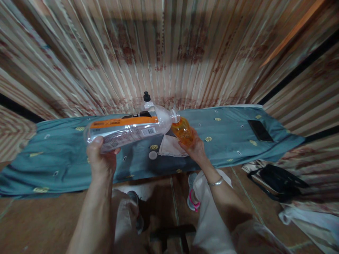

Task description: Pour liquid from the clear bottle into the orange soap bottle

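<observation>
My left hand (pixel 102 155) is closed around the base end of a large clear plastic bottle (pixel 129 132) with an orange and silver label. The bottle lies nearly level in the air, its open neck pointing right. My right hand (pixel 194 146) grips a small orange see-through bottle (pixel 182 131), whose top is at the clear bottle's mouth. Whether the two rims touch, I cannot tell. Below them on the teal cloth are a round white cap (pixel 153 155) and a folded whitish cloth (pixel 173 146). A black pump-like top (pixel 146 96) shows behind the clear bottle; its lower part is mostly hidden.
A teal patterned cloth (pixel 225 141) covers the long low table. A black phone (pixel 259 130) lies at its right end. Striped curtains (pixel 159 53) hang behind. A black bag (pixel 280 180) is at the right, and a dark stool (pixel 172 231) is below.
</observation>
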`<state>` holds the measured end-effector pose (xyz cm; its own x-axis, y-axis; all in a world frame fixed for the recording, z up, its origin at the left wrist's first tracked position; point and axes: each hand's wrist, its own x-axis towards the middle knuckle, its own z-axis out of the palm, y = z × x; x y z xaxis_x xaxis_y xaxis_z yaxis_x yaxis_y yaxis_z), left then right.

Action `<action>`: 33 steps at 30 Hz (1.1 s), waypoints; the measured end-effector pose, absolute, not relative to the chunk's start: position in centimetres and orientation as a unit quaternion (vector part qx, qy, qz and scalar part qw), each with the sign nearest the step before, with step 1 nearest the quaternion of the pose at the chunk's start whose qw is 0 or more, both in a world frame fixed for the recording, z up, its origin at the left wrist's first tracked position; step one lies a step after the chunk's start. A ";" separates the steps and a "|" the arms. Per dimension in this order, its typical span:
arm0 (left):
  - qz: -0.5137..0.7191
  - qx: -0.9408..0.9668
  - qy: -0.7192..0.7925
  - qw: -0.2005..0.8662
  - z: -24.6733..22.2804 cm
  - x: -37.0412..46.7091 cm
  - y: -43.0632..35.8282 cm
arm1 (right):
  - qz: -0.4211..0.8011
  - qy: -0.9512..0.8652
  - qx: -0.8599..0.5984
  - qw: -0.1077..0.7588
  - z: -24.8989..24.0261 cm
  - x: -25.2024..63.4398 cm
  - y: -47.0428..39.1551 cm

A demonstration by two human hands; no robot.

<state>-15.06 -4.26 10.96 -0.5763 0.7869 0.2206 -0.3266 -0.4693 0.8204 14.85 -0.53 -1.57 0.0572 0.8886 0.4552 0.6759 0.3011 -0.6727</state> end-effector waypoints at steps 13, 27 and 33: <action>0.802 0.299 0.373 0.359 10.9 -14.8 -4.0 | 0.112 -0.675 -0.580 0.442 -1.8 14.9 -0.4; 0.808 0.309 0.365 0.346 10.2 -15.9 -3.7 | 0.106 -0.665 -0.587 0.449 -2.0 14.8 -0.5; 0.813 0.297 0.349 0.359 10.3 -16.1 -3.9 | 0.101 -0.672 -0.584 0.443 -2.1 15.2 -0.3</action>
<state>-16.12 -3.90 10.29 -0.5669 0.7905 0.2317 -0.3763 -0.4987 0.7808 15.17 -0.34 -2.06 0.0758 0.8756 0.4770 0.6958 0.2962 -0.6543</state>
